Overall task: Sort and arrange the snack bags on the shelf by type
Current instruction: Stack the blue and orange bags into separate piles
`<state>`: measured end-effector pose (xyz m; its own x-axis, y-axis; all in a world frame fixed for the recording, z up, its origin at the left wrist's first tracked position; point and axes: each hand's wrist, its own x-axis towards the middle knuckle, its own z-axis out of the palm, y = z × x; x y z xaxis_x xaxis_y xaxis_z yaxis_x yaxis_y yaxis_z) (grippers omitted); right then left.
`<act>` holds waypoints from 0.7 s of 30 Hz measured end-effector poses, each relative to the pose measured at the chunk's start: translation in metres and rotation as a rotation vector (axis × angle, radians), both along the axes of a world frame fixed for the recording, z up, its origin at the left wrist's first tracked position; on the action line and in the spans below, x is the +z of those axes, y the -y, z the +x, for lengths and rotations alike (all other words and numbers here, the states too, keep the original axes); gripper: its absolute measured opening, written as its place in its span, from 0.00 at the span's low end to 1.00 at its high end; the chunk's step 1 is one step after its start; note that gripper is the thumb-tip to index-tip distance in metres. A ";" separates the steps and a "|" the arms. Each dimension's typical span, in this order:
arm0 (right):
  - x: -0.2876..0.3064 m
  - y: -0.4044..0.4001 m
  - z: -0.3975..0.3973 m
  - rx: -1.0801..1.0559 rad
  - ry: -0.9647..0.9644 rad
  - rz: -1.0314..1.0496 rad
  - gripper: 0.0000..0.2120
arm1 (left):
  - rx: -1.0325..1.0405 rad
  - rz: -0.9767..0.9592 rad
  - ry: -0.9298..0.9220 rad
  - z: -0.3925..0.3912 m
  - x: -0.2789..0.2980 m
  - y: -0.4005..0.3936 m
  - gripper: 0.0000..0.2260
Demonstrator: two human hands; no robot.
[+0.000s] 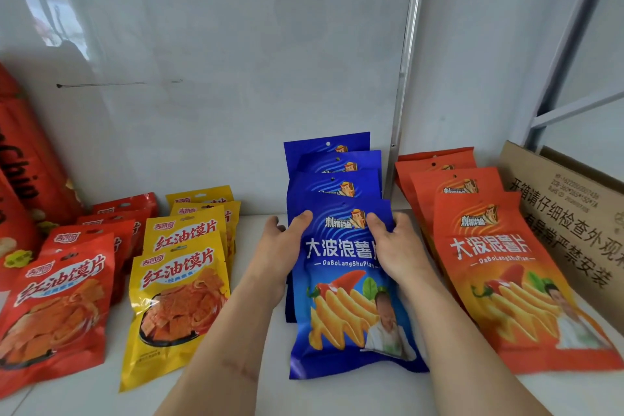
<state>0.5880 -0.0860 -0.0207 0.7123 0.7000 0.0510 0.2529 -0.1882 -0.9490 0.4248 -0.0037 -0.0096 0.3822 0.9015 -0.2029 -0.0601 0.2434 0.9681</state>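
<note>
Blue front bag (351,284) of the middle row lies flat on the white shelf (263,378), top edge toward the back wall, overlapping three more blue bags (334,172) stepped behind it. Left hand (287,240) holds the bag's upper left edge: thumb lies on the printed face near the top corner, remaining fingers go behind the edge. Right hand (393,243) holds the upper right edge, thumb on the face beside the logo, fingers curled round the side. Both grips close on the same bag, near its top; lower two-thirds of the bag extends toward the camera between the forearms. Orange bags (489,267) form an overlapping row just right of the blue row, the nearest one apart from the right wrist. Yellow bags (182,280) and red bags (57,300) form two rows to the left, well apart from the left hand. Cardboard box (574,213) stands at far right, tall red packs (20,179) at far left.
</note>
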 end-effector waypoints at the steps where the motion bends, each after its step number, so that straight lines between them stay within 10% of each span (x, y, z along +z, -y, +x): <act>1: 0.003 0.005 -0.002 0.006 -0.003 0.014 0.17 | 0.003 0.033 -0.028 -0.002 -0.001 0.006 0.34; 13: -0.032 0.029 -0.041 0.021 0.180 -0.002 0.30 | 0.008 0.281 -0.161 -0.009 -0.019 0.039 0.16; 21: -0.036 0.021 -0.055 -0.149 0.300 -0.108 0.31 | -0.005 0.386 -0.267 -0.003 -0.034 0.022 0.23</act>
<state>0.5334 -0.1068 -0.0572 0.7713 0.6026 0.2048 0.4796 -0.3387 -0.8095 0.4214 -0.0255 -0.0433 0.3666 0.9287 0.0553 0.2035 -0.1380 0.9693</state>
